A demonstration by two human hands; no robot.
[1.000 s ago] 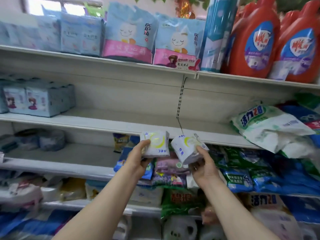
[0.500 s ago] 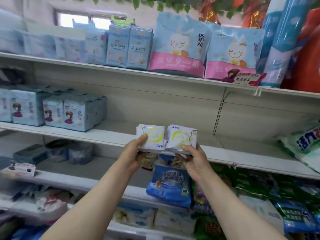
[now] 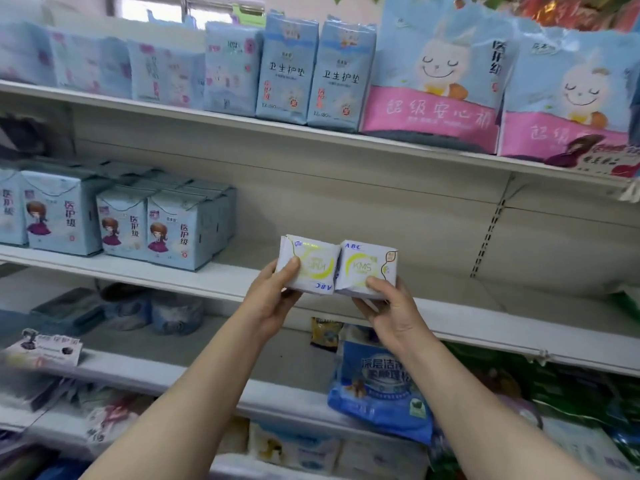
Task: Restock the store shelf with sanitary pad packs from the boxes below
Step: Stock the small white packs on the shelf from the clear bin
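Note:
Two small white pad packs with yellow rings are held side by side in front of the middle shelf [image 3: 450, 308]. My left hand [image 3: 273, 299] grips the left pack [image 3: 311, 265], which is upside down, its ABC lettering inverted. My right hand [image 3: 388, 306] grips the right pack [image 3: 367, 268], upright, with KMS readable. The two packs touch along their inner edges, just above the shelf's front lip. The boxes below are out of view.
Light blue pad packs [image 3: 169, 226] stand on the middle shelf to the left; bare shelf lies behind and right of the held packs. The top shelf [image 3: 242, 119] carries blue and pink packs. Blue bags [image 3: 377, 386] and green bags fill the lower shelves.
Both hands rose from the lower shelf level to the middle shelf and brought the two packs together. The view swung left and up; the red detergent bottles left the frame.

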